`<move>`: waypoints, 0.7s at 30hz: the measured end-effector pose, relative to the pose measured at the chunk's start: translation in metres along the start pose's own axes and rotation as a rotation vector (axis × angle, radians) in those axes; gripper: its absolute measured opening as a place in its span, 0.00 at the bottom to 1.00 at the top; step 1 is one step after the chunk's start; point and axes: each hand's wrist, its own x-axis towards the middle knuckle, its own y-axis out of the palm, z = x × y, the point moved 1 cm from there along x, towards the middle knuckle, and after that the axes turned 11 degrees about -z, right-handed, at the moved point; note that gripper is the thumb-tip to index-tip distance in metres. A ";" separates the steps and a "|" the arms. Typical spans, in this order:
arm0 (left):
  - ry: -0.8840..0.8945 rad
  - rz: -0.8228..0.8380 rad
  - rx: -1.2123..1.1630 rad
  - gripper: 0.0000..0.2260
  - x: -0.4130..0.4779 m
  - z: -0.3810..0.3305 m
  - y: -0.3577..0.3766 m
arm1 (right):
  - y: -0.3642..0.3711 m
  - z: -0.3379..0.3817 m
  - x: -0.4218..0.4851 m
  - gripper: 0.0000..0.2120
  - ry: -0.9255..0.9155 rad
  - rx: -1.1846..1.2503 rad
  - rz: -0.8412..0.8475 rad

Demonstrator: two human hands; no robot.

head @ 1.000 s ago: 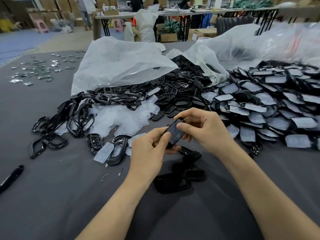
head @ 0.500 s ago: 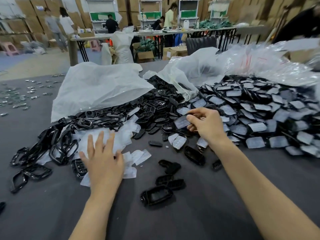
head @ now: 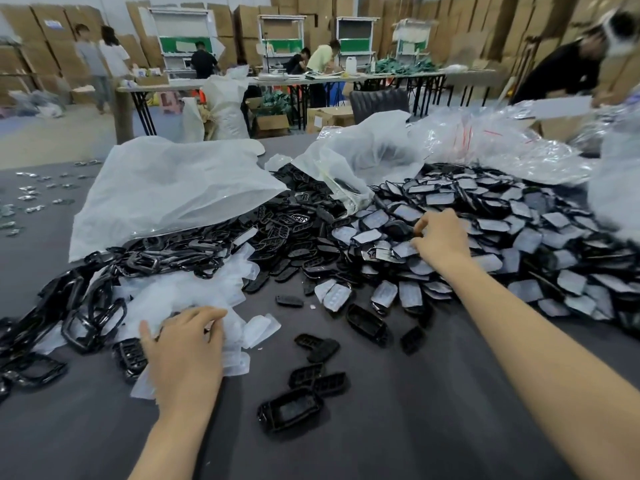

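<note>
Grey desk is a proper mess. Big white bag slumped at the back left, a see-through bag beside it, crinkly zip bags off to the right. Heap of black loop frames at the left edge, shiny metal bits scattered further out. A few loose black shells lie near the front. Behind that: a padded chair, long tables with people working, and cardboard boxes stacked high.

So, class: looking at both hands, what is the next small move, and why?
Probably pinch one piece with each hand and lift: the left hand rests on the translucent white plastic covers, the right hand curls over the film-backed black plastic shells.
</note>
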 end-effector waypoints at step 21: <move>-0.051 -0.155 -0.446 0.06 0.004 -0.004 -0.006 | 0.080 0.208 -0.096 0.11 -0.735 0.343 0.341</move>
